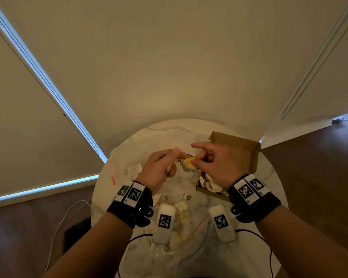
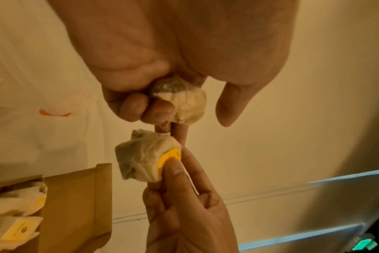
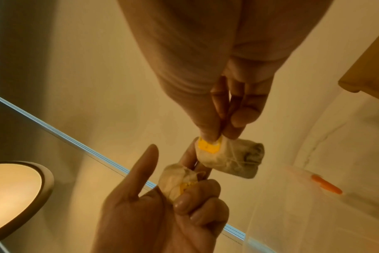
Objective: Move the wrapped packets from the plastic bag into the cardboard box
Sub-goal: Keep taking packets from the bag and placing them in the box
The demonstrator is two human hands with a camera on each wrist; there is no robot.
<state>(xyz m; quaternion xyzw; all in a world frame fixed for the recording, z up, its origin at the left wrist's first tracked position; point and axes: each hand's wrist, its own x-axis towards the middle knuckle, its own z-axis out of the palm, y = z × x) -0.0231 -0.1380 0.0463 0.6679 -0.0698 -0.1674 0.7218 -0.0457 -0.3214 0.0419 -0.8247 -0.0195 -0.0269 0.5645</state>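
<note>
no readable text, labels too blurred

In the head view, the right hand (image 1: 213, 163) is covering much of the cardboard box (image 1: 241, 151), so most of its contents are staying out of sight. The wrist cameras are blocking part of the plastic bag (image 1: 191, 243) lying near the bench (image 1: 159, 129) edge, and what is inside it is reading only as pale and yellow blurs. The left hand (image 1: 159, 167) is hiding its own packet (image 2: 188, 104) from the head view; curled fingers are concealing part of it in the wrist views too. Print on the yellow label (image 3: 208, 145) is too blurred to read. The small card (image 1: 186, 196) is too tiny to identify.
</note>
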